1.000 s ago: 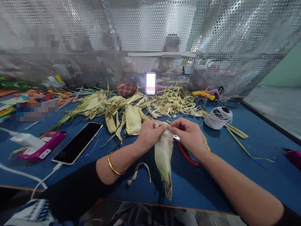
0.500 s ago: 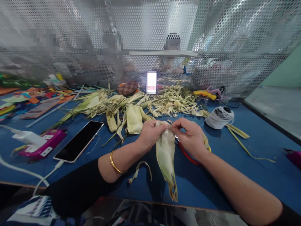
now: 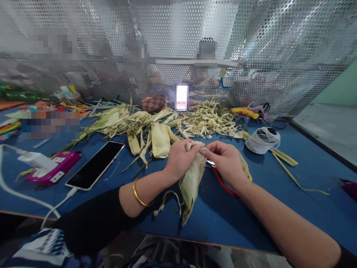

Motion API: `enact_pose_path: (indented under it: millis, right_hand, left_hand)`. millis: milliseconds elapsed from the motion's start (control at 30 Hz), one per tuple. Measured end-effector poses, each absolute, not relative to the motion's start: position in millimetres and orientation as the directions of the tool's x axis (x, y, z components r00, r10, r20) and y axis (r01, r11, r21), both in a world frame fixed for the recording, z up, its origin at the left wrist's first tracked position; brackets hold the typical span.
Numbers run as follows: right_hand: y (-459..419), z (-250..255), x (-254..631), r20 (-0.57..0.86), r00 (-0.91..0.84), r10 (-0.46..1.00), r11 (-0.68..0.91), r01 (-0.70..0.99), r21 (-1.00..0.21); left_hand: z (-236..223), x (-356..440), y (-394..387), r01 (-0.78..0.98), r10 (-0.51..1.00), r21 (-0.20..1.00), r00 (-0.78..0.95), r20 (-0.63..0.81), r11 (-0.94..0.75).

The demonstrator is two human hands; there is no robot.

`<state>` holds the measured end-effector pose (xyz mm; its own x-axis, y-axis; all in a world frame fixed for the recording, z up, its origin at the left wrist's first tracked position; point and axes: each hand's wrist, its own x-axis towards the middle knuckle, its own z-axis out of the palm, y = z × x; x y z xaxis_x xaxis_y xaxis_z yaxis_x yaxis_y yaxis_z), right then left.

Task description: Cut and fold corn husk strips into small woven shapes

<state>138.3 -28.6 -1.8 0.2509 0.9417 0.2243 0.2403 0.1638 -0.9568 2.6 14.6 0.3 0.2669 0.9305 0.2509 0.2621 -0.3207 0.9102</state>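
Observation:
A pale green corn husk [image 3: 191, 181] hangs from my fingers, its narrow brown-tinged tip pointing down over the blue table. My left hand [image 3: 182, 156] is closed on the husk's upper edge, thumb on top. Just beside it, my right hand [image 3: 224, 160] pinches the same upper edge with thumb and forefinger. Below my right hand lie pliers [image 3: 223, 182] with a red handle, partly hidden by the hand. A thin curled husk strip [image 3: 167, 203] rests on the table left of the hanging husk.
Behind my hands lie corn husks [image 3: 161, 140] and a heap of shredded husk [image 3: 209, 119]. A roll of white string [image 3: 262, 140] stands at right. On the left are a phone [image 3: 96, 165] and a purple power strip [image 3: 52, 169]. A perforated metal screen [image 3: 173, 33] rises behind.
The husk's lower tip has swung left and up, and its top edge now looks more folded between my fingers. Both hands have drawn closer together.

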Motion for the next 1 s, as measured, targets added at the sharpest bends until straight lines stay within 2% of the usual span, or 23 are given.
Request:
enact_pose_path:
  millis: [100,200,267,333,467,533,600,733,1000]
  right_hand:
    - [-30.2,-2.8,139.1,0.343,0.265,0.901,0.229,0.381,-0.896]
    - [-33.1,-0.5,139.3,0.515,0.202,0.833,0.335,0.557,-0.76]
    - [-34.4,1.6,139.0,0.571,0.158,0.806,0.371,0.617,-0.695]
    - [-34.4,2.5,138.4,0.534,0.176,0.827,0.353,0.576,-0.737]
    - [-31.2,0.1,136.3,0.28,0.216,0.935,0.219,0.268,-0.938]
    - [-29.4,-2.2,135.7,0.211,0.216,0.953,0.173,0.183,-0.968]
    - [-28.4,-4.0,135.6,0.189,0.25,0.95,0.15,0.167,-0.974]
    - [-29.1,-4.5,135.6,0.2,0.298,0.933,0.14,0.209,-0.968]
    - [-35.6,-3.0,135.0,0.488,0.256,0.834,0.271,0.581,-0.767]
  left_hand:
    - [1.9,3.2,11.9,0.271,0.912,0.885,0.271,0.307,-0.378]
    - [1.6,3.6,11.7,0.244,0.911,0.894,0.271,0.31,-0.376]
    - [0.4,3.4,13.1,0.234,0.917,0.903,0.27,0.295,-0.36]
    - [-0.5,2.9,14.8,0.246,0.917,0.898,0.265,0.299,-0.364]
    - [-0.5,2.2,17.0,0.304,0.902,0.856,0.253,0.349,-0.417]
    - [-0.7,2.7,16.7,0.315,0.907,0.855,0.239,0.347,-0.411]
    - [-1.9,3.6,16.0,0.285,0.919,0.882,0.236,0.316,-0.376]
    - [-5.2,5.4,15.1,0.224,0.933,0.926,0.266,0.243,-0.305]
    - [-5.6,5.3,15.7,0.137,0.947,0.964,0.262,0.188,-0.23]
